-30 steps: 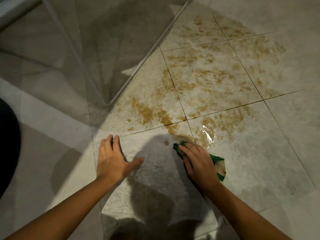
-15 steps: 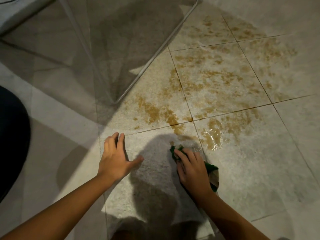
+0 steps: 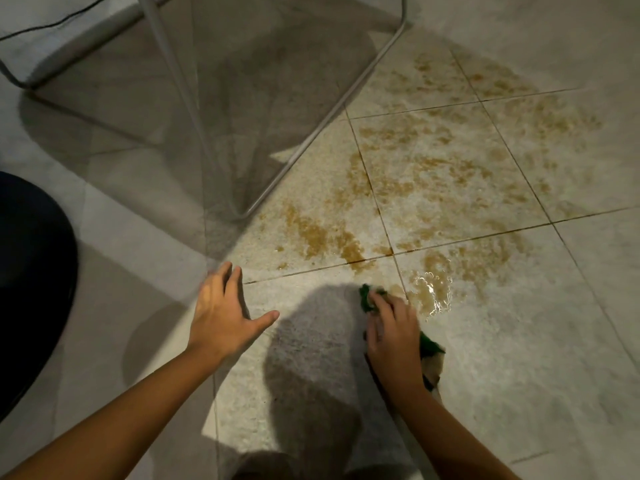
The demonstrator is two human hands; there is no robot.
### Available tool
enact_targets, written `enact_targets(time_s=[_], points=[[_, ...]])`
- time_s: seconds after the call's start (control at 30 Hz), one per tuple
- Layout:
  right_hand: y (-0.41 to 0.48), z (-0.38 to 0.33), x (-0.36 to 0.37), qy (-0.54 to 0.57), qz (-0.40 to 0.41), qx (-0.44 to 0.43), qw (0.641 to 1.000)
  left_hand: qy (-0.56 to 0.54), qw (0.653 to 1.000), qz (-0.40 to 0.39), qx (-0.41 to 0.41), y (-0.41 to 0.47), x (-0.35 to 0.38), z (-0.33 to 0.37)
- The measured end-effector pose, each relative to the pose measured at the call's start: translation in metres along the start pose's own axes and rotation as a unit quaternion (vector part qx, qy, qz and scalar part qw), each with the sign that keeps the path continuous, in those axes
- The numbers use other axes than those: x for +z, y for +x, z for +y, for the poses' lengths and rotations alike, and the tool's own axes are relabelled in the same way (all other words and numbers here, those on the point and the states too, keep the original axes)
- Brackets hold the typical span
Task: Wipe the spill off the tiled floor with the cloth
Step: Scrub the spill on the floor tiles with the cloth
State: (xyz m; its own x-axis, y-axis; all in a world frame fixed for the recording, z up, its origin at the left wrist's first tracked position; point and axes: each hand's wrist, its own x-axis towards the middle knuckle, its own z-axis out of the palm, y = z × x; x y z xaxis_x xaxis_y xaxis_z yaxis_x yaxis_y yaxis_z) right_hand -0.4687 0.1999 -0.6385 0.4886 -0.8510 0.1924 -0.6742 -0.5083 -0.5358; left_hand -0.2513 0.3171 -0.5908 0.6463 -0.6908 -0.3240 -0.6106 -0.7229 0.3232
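Cloth (image 3: 430,344) lies on the near floor (image 3: 519,375), pressed flat under our right hand (image 3: 391,337); our left hand (image 3: 221,317) rests spread beside it. We judge little done: the spill (image 3: 433,174) covers the tiles beyond. Open floor lies rightward; a frame (image 3: 311,137) bounds the far left.

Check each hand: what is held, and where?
The right hand presses the green cloth across its middle; the left hand rests on the tiled floor, holding nothing.
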Motion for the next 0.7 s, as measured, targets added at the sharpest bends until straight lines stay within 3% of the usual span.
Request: enact_targets(time_s=[0.13, 0.27, 0.43, 0.7], points=[[-0.007, -0.019, 0.013, -0.021, -0.031, -0.109, 0.993, 0.006, 1.0, -0.005, -0.008, 0.006, 0.0, -0.002], [0.029, -0.026, 0.021, -0.041, -0.043, -0.151, 0.987, 0.009, 1.0, -0.005, -0.012, 0.011, -0.001, 0.0], [0.059, -0.017, 0.02, -0.033, -0.045, -0.101, 0.993, 0.007, 1.0, -0.002, -0.015, 0.016, -0.006, 0.003], [0.034, -0.013, 0.022, -0.005, 0.035, -0.05, 0.998, 0.026, 0.999, -0.02, -0.011, 0.018, -0.004, -0.003]])
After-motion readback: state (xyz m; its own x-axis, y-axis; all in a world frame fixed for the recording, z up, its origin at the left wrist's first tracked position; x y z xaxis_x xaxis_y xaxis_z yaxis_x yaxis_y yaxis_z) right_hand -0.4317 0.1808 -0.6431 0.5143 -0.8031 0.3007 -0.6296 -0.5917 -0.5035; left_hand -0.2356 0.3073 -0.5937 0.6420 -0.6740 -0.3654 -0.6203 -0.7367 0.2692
